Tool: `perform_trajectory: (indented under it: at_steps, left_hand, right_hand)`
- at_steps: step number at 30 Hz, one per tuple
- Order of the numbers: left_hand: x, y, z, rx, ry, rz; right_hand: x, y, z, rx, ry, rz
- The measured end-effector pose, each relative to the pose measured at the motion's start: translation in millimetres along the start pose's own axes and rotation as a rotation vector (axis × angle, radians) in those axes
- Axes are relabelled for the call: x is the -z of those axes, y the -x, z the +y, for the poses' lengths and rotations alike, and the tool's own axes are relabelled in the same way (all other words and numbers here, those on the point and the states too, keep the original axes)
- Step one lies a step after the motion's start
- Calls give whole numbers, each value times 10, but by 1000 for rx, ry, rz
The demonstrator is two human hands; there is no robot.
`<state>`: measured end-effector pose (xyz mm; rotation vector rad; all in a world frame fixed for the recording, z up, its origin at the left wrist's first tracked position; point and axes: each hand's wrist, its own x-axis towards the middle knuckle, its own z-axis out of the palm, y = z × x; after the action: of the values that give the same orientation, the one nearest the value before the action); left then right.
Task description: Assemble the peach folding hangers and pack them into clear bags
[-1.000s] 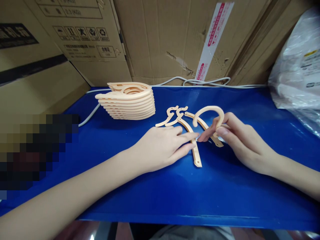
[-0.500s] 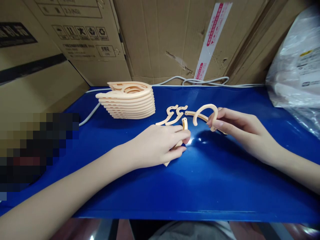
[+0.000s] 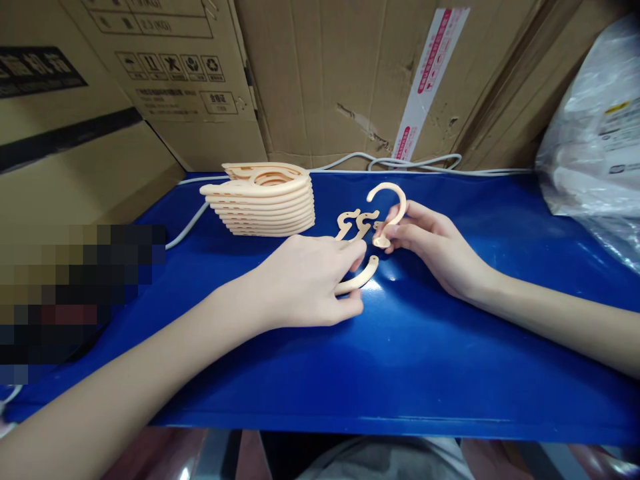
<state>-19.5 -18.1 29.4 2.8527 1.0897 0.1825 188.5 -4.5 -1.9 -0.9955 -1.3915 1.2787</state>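
Where the hands meet: centre of the blue desk (image 3: 450,360), just in front of two small loose pieces.
Left hand (image 3: 310,280): palm down, fingers drawn narrow, fingertips and thumb closed on one end of the curved arm piece.
Curved arm piece (image 3: 361,279): peach plastic, its free end pointing toward the right hand, close to the desk; whether it touches the surface cannot be told.
Right hand (image 3: 435,250): fingers pinched on the lower end of the hook piece, holding it raised off the desk.
Hook piece (image 3: 387,187): peach plastic, standing upright with its open curve turned left, near the arm piece but apart from it.
Small loose pieces (image 3: 349,220): two, notched, lying flat side by side between the hands and the stack.
Stack of hangers (image 3: 265,200): several of the same plastic, piled neatly at rear left, well apart from the hands.
Progress, as judged: the stack looks finished; hook, arm and loose pieces are not yet joined.
Surroundings: cardboard boxes (image 3: 325,80) behind, white cable (image 3: 415,162) along the rear edge, plastic bag (image 3: 595,127) at right.
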Motion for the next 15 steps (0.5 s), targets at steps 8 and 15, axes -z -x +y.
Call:
perform_trajectory:
  at_steps: [8, 15]
  left_hand:
    - [-205, -93, 25, -7, 59, 146]
    - [-194, -90, 11, 77, 135, 148]
  right_hand:
    - [36, -17, 37, 9, -52, 51]
    - [21, -25, 35, 8, -57, 58]
